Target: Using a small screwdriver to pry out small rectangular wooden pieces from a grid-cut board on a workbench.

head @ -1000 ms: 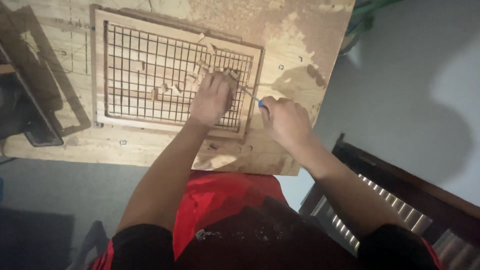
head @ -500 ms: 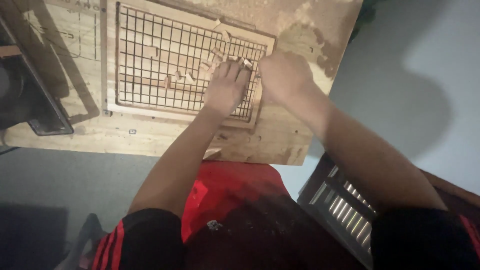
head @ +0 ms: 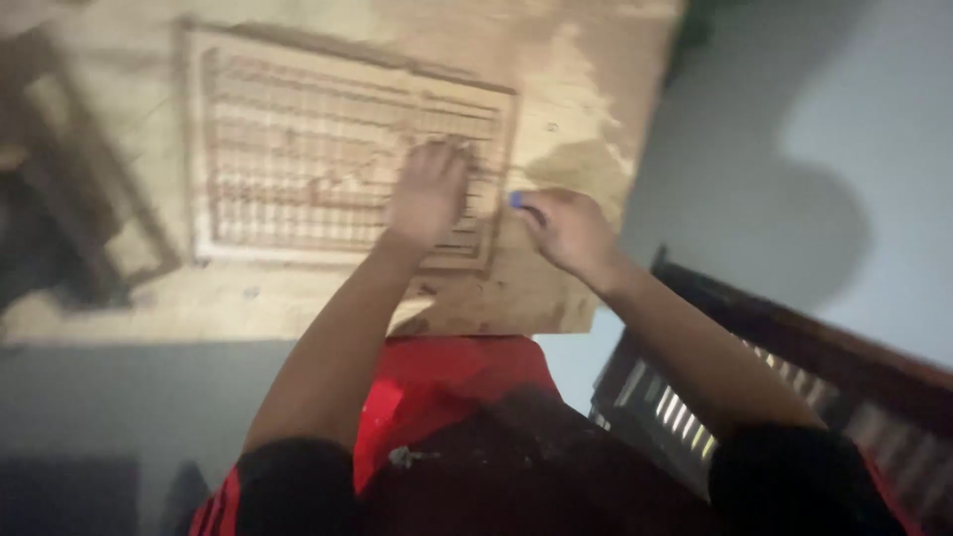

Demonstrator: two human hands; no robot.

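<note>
Head view, blurred: I see the left hand (head: 429, 194) pressed flat, fingers spread, on a pale wooden frame with wire mesh (head: 298, 149) at upper centre. Just right, the right hand (head: 568, 230) is curled around a small blue-tipped tool (head: 516, 200).
</note>
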